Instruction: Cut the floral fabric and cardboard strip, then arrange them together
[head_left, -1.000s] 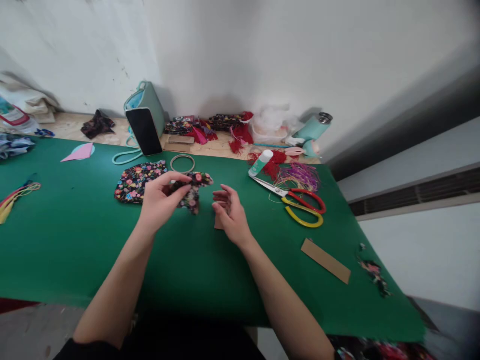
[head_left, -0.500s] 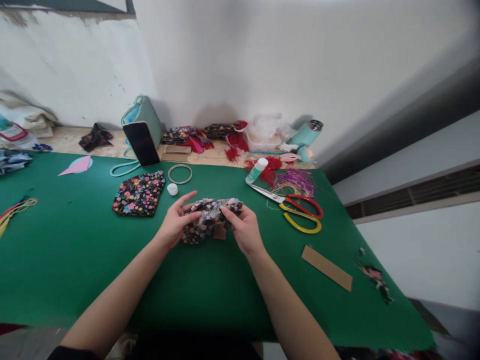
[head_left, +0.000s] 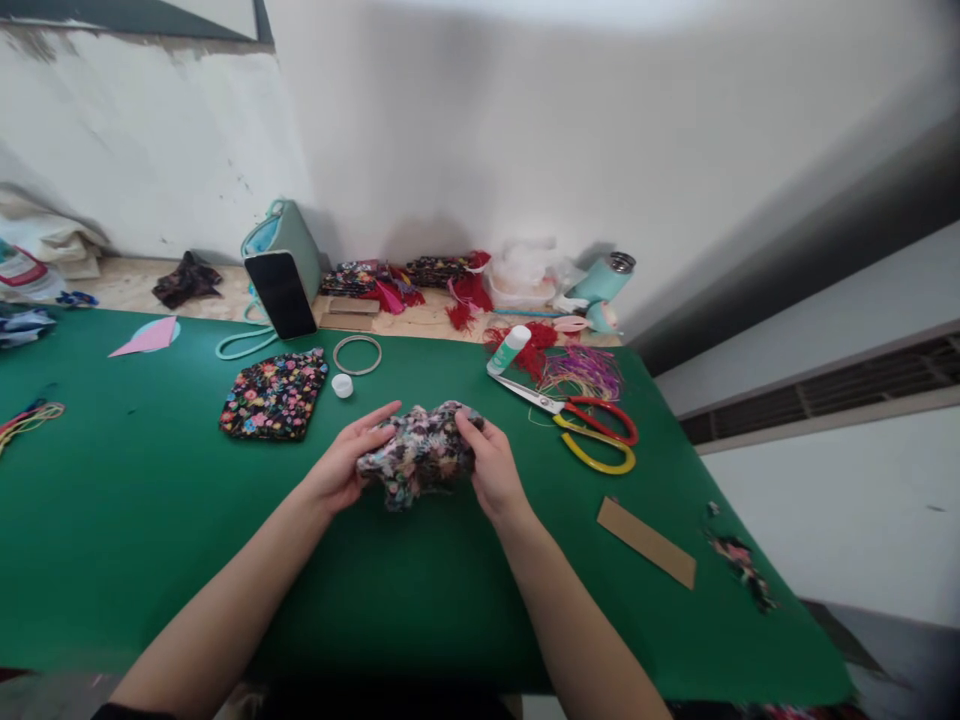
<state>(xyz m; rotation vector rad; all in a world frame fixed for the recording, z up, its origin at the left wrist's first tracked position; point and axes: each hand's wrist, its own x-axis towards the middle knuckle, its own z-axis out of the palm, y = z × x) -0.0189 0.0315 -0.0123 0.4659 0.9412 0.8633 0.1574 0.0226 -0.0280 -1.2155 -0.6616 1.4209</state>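
Between my hands is a bunched piece of dark floral fabric (head_left: 421,455), lifted over the green table surface. My left hand (head_left: 347,465) grips its left end, thumb on top and fingers behind. At the other end my right hand (head_left: 491,465) pinches the cloth with its thumb on the near face. The fabric's lower edge hangs crumpled, and whatever lies inside its folds is hidden. Further left, a flat floral fabric piece (head_left: 276,396) lies by a small white cap (head_left: 342,386) and a thin ring (head_left: 357,355).
Scissors with red and yellow handles (head_left: 592,430) lie on the right, beside a glue stick (head_left: 510,350). Nearer me are a cardboard strip (head_left: 646,542) and fabric scraps (head_left: 742,570). A phone (head_left: 281,295) leans against a mint bag (head_left: 300,240); a bottle (head_left: 606,278) rests at the back.
The fabric has been turned and spread between my hands, its lower edge now hanging down. A brown patch that showed beneath it is out of sight. My view has shifted slightly.
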